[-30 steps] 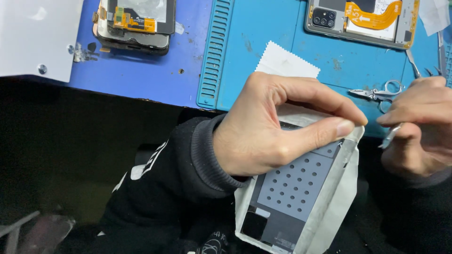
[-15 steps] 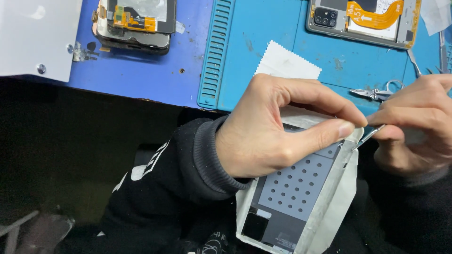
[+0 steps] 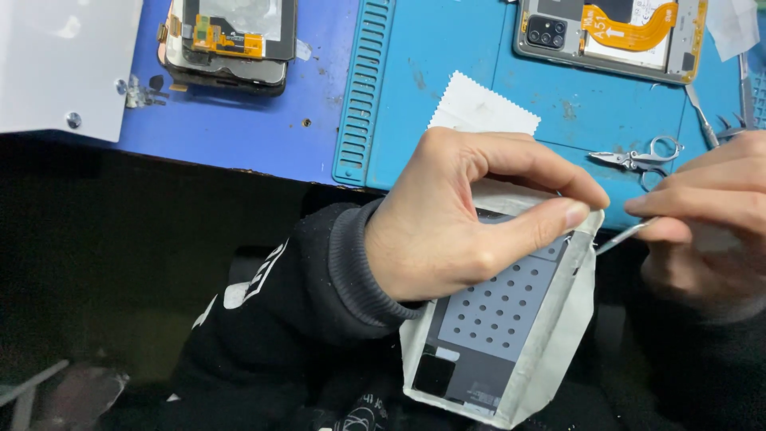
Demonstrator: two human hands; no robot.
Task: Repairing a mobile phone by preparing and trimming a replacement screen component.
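Flat display panel (image 3: 499, 319) in white film wrap, held over lap below blue mat (image 3: 447, 72) edge. Judged light, thin, stiff but fragile; wrap likely slippery; best gripped by edges, not face. Left hand (image 3: 471, 219) closed over upper end, thumb and forefinger pinching top right corner. Right hand (image 3: 710, 215) closed on thin metal tool (image 3: 626, 235), tip touching that corner. Small scissors (image 3: 638, 157) lying on mat nearby.

Scissors (image 3: 638, 157) and cloth (image 3: 481, 108) crowd the mat (image 3: 415, 64); bare between them.
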